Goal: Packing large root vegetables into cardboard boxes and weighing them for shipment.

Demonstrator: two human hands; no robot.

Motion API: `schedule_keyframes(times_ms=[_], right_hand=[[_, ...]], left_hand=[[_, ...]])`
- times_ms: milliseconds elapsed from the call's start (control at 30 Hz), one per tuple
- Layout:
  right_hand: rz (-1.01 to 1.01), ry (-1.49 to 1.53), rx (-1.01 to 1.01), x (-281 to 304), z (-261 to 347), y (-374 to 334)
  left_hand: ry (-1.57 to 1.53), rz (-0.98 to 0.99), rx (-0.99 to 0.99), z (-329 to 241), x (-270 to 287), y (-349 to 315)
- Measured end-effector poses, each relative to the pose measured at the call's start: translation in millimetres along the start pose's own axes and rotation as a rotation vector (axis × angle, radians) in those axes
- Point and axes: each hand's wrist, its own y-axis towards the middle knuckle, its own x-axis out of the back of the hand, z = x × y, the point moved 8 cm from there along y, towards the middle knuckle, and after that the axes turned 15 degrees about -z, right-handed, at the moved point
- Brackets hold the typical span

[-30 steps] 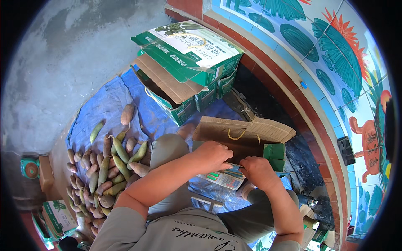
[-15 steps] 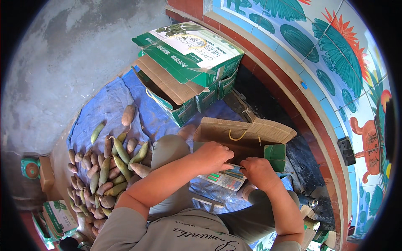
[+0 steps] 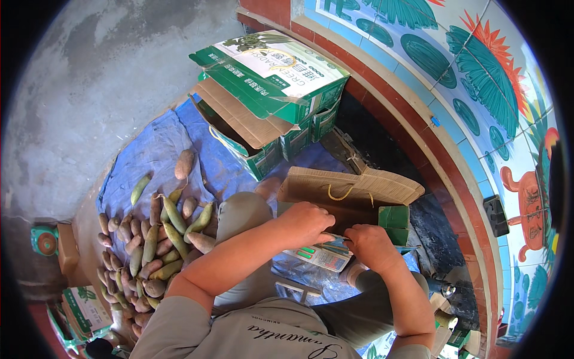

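Observation:
An opened cardboard box (image 3: 353, 186) stands in front of me, brown inside and green on its outer side, its raised flap carrying a yellow cord handle (image 3: 339, 196). At its near edge my left hand (image 3: 308, 225) has its fingers pinched together. My right hand (image 3: 372, 245) is pinched close beside it. A thin pale strip shows between the fingertips; what it is I cannot make out. Under my hands is a scale (image 3: 323, 258) with a keypad and green displays, partly hidden by the left forearm. The inside bottom of the box is hidden.
A heap of green radishes and brownish-red root vegetables (image 3: 152, 269) lies left of my knee, partly on a blue sheet (image 3: 146, 152). Green-and-white cartons (image 3: 281, 72) are stacked ahead. A red-edged ledge (image 3: 412, 131) and a painted tile wall (image 3: 466, 72) curve along the right.
Both hands stay pinched at the box's near edge, with only a very slight shift of the fingers. The box, scale and vegetables keep their places.

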Motion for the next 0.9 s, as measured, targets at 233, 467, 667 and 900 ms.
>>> schedule_keyframes(times_ms=[233, 467, 667, 900], right_hand=[[0.017, -0.014, -0.002, -1.0, -0.6, -0.1], [0.015, -0.012, -0.003, -1.4, -1.3, -0.3], [0.021, -0.013, -0.019, -0.1, -0.3, 0.7], [0.029, -0.030, -0.019, -2.0, -1.7, -0.7]], left_hand=[[0.018, 0.007, -0.004, -0.8, 0.6, 0.3], [0.013, 0.000, -0.008, 0.5, -1.7, 0.2], [0.008, 0.003, -0.002, 1.5, -2.7, -0.4], [0.017, 0.031, 0.013, 0.6, -2.8, 0.0]])
